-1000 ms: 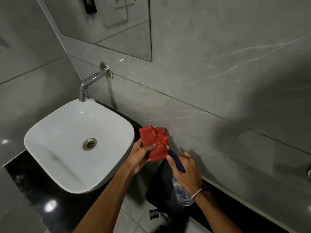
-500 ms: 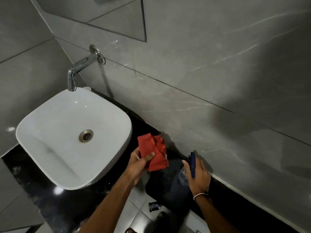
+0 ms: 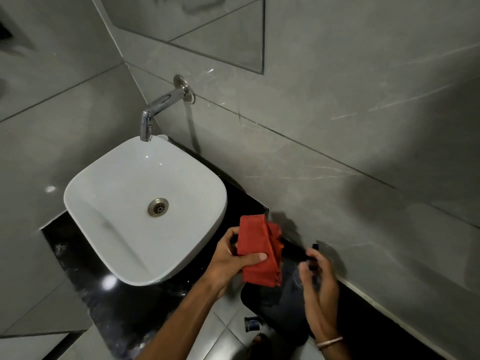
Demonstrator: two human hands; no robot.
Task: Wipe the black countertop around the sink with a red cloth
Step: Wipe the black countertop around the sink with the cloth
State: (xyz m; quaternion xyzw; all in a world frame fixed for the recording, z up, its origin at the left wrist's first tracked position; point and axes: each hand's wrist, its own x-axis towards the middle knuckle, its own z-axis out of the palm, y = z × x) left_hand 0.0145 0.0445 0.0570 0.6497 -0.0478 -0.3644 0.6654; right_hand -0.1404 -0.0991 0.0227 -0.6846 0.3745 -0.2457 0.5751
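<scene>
My left hand (image 3: 231,261) grips a folded red cloth (image 3: 257,253) and holds it up just right of the white basin (image 3: 78,193). The glossy black countertop (image 3: 85,276) runs under and around the basin and on along the wall to the right. My right hand (image 3: 320,281) is blurred, with its fingers curled around the dark blue nozzle of a clear spray bottle (image 3: 313,255) close to the wall. Most of the bottle's body is hidden by the hand and the dark background.
A chrome tap (image 3: 161,102) juts from the grey tiled wall over the basin, and a mirror (image 3: 207,27) hangs above it. A dark rounded object (image 3: 280,307) lies under my hands. A small dark item (image 3: 252,324) sits on the floor tiles below.
The view has swung left and up, so the basin sits more central. My right hand has carried the spray bottle away from the cloth towards the wall. My left hand keeps hold of the cloth.
</scene>
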